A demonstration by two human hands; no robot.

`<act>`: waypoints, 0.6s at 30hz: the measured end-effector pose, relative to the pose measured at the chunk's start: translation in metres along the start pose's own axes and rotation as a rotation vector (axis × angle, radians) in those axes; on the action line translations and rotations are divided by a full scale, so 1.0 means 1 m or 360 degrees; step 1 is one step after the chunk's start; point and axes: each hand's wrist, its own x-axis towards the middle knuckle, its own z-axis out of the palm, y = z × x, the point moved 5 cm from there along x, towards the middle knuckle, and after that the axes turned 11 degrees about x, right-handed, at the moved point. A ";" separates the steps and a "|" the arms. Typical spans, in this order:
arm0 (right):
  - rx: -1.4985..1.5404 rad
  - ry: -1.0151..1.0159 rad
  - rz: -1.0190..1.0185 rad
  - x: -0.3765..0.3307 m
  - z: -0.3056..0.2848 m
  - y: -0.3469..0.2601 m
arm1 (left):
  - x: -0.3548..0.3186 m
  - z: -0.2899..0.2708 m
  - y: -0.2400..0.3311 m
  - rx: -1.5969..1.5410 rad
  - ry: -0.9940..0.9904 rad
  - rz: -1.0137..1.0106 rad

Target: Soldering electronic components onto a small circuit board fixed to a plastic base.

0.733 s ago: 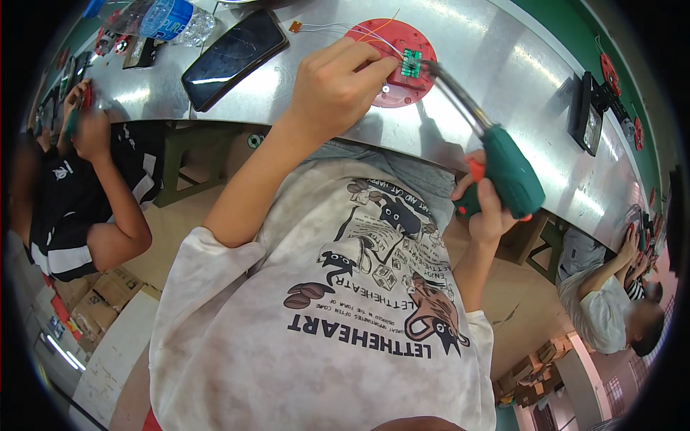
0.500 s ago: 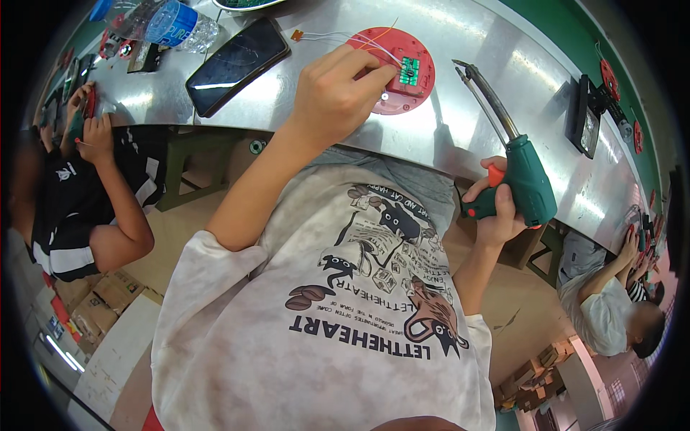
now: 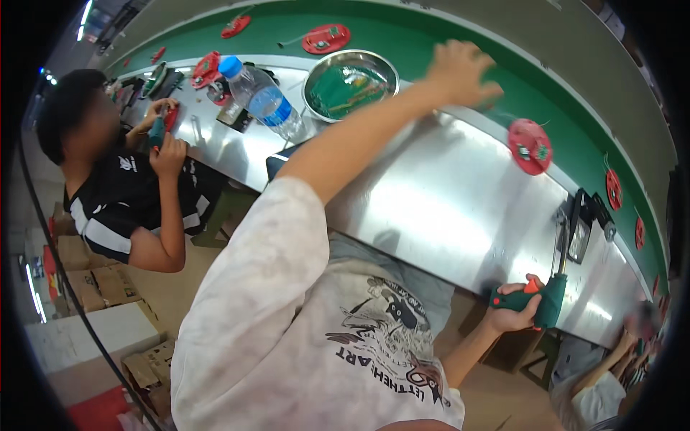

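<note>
A shiny silver table [image 3: 431, 194] runs across the middle of the frame, and a long green strip [image 3: 395, 29] curves behind it. Brown boxes [image 3: 111, 286] sit at the lower left.

The left hand [image 3: 460, 75] is stretched out over the green strip, at the top of the frame. Its fingers are spread wide and it holds nothing. I cannot tell if it touches the strip.

The nearest red disc [image 3: 530, 146] is right of that hand, at the near edge of the strip, in the upper right. It has a small green board on it. The hand and this disc are apart.

The right hand [image 3: 514, 320], at the lower right, is wrapped around the handle of a green soldering gun [image 3: 552, 298]. The gun's metal tip points up, near a black box-like thing [image 3: 581, 230].

A round metal bowl [image 3: 350, 53] is left of the left hand, and a clear bottle [image 3: 269, 104] with a blue cap stands beside the bowl. More red discs [image 3: 326, 39] lie along the strip. At the upper left, a person in a black shirt [image 3: 133, 187] holds a green tool [image 3: 157, 133].
</note>
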 end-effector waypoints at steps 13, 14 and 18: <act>0.0187 -0.0080 -0.0046 -0.002 0.013 0.006 | 0.016 0.013 -0.309 -0.0029 -0.0955 -0.0606; 0.0154 -0.0029 -0.0046 -0.001 0.010 0.004 | 0.030 0.013 -0.249 -0.0178 -0.0913 -0.0401; 0.0089 -0.0017 -0.0098 0.002 0.008 0.001 | -0.026 -0.044 0.004 -0.0097 -0.0871 0.0430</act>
